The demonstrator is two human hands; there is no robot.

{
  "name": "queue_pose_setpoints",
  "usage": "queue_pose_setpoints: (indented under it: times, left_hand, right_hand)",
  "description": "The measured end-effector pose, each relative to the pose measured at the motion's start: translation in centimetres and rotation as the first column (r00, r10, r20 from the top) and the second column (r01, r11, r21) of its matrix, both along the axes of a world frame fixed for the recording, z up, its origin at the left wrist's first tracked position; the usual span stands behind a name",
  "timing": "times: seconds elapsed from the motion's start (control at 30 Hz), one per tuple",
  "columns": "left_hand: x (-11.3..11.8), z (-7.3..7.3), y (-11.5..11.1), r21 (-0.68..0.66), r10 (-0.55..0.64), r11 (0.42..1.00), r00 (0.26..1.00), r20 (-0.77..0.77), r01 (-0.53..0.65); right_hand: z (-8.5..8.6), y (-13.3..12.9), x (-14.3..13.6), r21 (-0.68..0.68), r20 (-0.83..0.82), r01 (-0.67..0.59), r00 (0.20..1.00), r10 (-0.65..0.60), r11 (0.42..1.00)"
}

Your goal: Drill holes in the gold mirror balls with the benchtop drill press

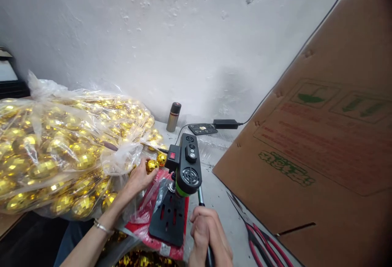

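Left hand (141, 178): fingers curled about one gold ball (152, 165), faceted, beside the machine. Right hand (210, 234): closed round the dark grip of a lever (200, 195), which slants up to the machine's near end.

Machine (190, 163): black, two round vents on top, green band below the near end; switch box (172, 156) with red rocker at its left side. Black slotted base plate (167, 220) underneath, lying on red plastic (142, 224).

Second ball (161, 159): just beyond the held one, near the switch box.

Clear bag (73, 152): large, full of like gold balls, left of the machine.

Worktop (212, 195): grey. Towards the wall: one bottle (173, 117), upright, dark cap; one phone (202, 130), lying flat; one black adapter (226, 124), at the phone's right end, corded.

Shears (257, 234): red-and-black handles, right of the right hand, alongside a carton (321, 136), brown, printed green and red.
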State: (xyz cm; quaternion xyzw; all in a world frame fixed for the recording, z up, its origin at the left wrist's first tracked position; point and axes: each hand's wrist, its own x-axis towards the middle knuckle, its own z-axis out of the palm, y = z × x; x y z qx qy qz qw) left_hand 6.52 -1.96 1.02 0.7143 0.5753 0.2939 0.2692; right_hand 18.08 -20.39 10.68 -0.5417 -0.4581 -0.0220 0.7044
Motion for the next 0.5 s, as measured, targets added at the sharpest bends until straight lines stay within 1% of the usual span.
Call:
queue_pose_setpoints:
  times: [0.03,0.07,0.1,0.13,0.17,0.2,0.27,0.33,0.43,0.5]
  left_hand:
    - [-0.1,-0.1,-0.9,-0.077,0.004,0.997,0.989,0.150,0.007]
    - [-0.1,-0.2,-1.8,-0.150,0.015,0.988,0.952,0.304,0.032]
    - [-0.1,-0.3,-2.8,-0.206,0.027,0.976,0.898,0.438,0.071]
    - [0.0,-0.6,-3.8,-0.239,0.029,0.964,0.848,0.530,0.116]
    - [0.1,-0.8,-4.7,-0.257,0.027,0.954,0.810,0.585,0.154]
    - [0.3,-1.1,-5.6,-0.266,0.020,0.947,0.791,0.611,0.182]
    - [0.8,-1.8,-7.2,-0.257,-0.014,0.943,0.795,0.607,0.212]
    - [1.3,-2.5,-8.3,-0.219,-0.055,0.954,0.834,0.549,0.206]
    - [1.7,-3.3,-9.3,-0.123,-0.140,0.970,0.895,0.424,0.211]
    - [1.7,-3.7,-9.7,-0.037,-0.218,0.968,0.910,0.353,0.247]
  right_hand:
    - [0.3,0.2,0.3,0.016,0.008,-0.013,1.000,0.013,1.000]
    - [0.5,0.3,0.6,0.032,0.032,-0.032,0.999,0.031,0.999]
    - [0.8,0.5,1.0,0.050,0.072,-0.056,0.996,0.052,0.997]
    - [1.0,0.7,1.5,0.069,0.120,-0.079,0.990,0.070,0.995]
    - [1.2,0.8,2.0,0.081,0.169,-0.099,0.982,0.084,0.992]
    - [1.4,1.0,2.4,0.086,0.210,-0.113,0.973,0.093,0.990]
    - [1.6,1.1,3.0,0.083,0.255,-0.123,0.962,0.098,0.989]
    - [1.6,1.1,3.3,0.066,0.273,-0.122,0.957,0.100,0.990]
    - [1.5,0.9,3.3,0.048,0.293,-0.121,0.951,0.102,0.991]
    - [1.3,0.8,3.3,0.040,0.303,-0.122,0.947,0.104,0.992]
